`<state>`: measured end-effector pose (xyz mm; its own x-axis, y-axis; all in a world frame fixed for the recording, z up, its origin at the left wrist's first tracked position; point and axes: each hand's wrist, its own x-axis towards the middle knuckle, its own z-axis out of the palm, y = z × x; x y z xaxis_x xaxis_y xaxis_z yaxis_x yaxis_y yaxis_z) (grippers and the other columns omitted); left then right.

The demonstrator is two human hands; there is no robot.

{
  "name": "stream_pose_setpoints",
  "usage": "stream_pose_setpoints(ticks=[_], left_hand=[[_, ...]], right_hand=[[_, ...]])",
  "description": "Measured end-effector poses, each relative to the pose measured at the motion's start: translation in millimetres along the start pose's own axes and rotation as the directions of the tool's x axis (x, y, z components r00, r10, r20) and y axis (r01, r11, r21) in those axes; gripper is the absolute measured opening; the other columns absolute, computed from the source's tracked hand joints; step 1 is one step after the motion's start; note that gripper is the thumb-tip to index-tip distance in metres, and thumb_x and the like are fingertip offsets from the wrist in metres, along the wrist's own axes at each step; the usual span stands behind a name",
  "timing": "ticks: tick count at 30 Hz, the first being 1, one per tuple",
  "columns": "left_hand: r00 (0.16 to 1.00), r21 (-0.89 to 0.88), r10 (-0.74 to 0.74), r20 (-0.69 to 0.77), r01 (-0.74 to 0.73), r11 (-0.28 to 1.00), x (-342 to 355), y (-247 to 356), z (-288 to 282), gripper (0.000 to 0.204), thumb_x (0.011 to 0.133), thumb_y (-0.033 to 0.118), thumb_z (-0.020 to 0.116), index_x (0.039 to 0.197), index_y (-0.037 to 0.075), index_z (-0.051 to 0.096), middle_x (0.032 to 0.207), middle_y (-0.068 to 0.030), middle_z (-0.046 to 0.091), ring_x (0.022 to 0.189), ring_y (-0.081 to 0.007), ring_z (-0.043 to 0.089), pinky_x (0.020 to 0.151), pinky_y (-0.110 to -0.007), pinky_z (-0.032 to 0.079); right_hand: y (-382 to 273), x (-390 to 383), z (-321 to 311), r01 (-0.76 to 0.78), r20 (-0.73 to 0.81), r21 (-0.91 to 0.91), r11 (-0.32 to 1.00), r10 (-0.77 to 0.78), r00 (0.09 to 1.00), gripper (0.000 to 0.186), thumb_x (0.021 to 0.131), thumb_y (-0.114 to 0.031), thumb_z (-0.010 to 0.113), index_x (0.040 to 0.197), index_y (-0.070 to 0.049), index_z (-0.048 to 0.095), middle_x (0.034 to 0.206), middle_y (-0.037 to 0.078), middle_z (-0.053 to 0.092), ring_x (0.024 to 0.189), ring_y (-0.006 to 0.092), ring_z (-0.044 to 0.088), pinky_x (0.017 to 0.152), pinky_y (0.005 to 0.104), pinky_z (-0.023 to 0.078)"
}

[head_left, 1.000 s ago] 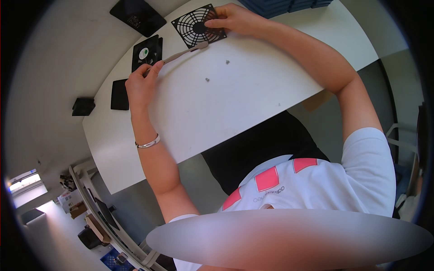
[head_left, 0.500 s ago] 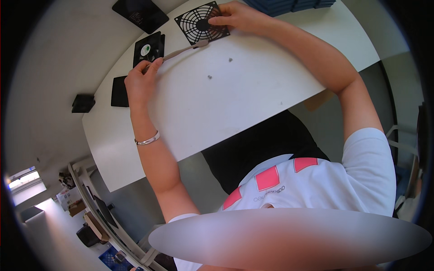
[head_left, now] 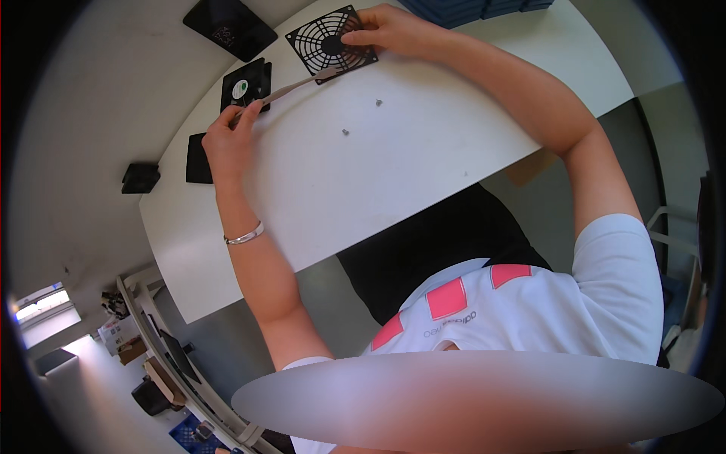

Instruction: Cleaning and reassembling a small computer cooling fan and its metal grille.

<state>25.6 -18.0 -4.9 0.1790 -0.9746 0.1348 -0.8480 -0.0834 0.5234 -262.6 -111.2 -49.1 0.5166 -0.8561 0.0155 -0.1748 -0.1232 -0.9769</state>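
My left hand (head_left: 229, 140) is closed round the handle of a slim greyish-brown toothbrush (head_left: 291, 87). Its head lies against the lower edge of a square black fan grille (head_left: 318, 51), which has rings and spokes round a solid centre. My right hand (head_left: 382, 32) pinches the grille at its right side, thumb on the front and fingers mostly hidden behind. Just beyond my left hand lies a black computer fan (head_left: 239, 90) with a white and green label. Two small metal screws (head_left: 379, 102) lie on the white table nearer to me.
A flat black piece (head_left: 198, 159) sits beside my left wrist, partly hidden by it. Blue stacked bins (head_left: 476, 9) stand at the table's (head_left: 363, 181) far side. A dark tablet-like panel (head_left: 231, 29) and a small black box (head_left: 141, 178) are past the left edge.
The toothbrush head has shifted slightly left along the grille's lower edge and turned in my left hand. My right hand keeps its pinch on the grille.
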Motion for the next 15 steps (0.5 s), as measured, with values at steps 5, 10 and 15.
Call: stream_pose_setpoints(ticks=[5, 10, 15], left_hand=[[1.000, -0.045, -0.004, 0.005, 0.005, 0.999, -3.5, 0.8, 10.8, 0.045, 0.081, 0.046, 0.071, 0.083, 0.001, 0.067, 0.060, -0.0028, 0.053, 0.057, -0.0128, 0.041, 0.055, -0.026, 0.038], [0.998, -0.093, 0.065, -0.018, -0.066, 0.994, -11.3, 15.9, 25.8, 0.041, 0.080, 0.041, 0.074, 0.083, 0.000, 0.066, 0.061, -0.0039, 0.055, 0.057, -0.0116, 0.041, 0.054, -0.026, 0.038], [0.997, -0.074, 0.022, -0.071, -0.027, 0.997, -6.8, 10.7, 12.8, 0.040, 0.081, 0.039, 0.074, 0.082, -0.001, 0.067, 0.058, -0.0015, 0.050, 0.056, -0.0105, 0.039, 0.053, -0.026, 0.036]], right_hand=[[-6.0, 0.1, 0.3, -0.017, -0.003, -0.043, 0.999, 0.017, 1.000, 0.018, 0.094, -0.014, 0.059, 0.099, 0.002, 0.064, 0.083, 0.001, 0.064, 0.072, 0.0086, 0.055, 0.063, 0.0241, 0.046], [-7.5, -1.3, 1.8, -0.019, -0.001, -0.010, 1.000, 0.019, 1.000, 0.018, 0.094, -0.014, 0.058, 0.099, 0.002, 0.064, 0.083, 0.001, 0.064, 0.072, 0.0086, 0.055, 0.064, 0.0244, 0.046], [1.2, 1.2, 0.5, -0.011, -0.004, 0.011, 1.000, 0.011, 1.000, 0.018, 0.094, -0.014, 0.058, 0.099, 0.003, 0.064, 0.084, 0.001, 0.064, 0.073, 0.0089, 0.055, 0.064, 0.0244, 0.046]])
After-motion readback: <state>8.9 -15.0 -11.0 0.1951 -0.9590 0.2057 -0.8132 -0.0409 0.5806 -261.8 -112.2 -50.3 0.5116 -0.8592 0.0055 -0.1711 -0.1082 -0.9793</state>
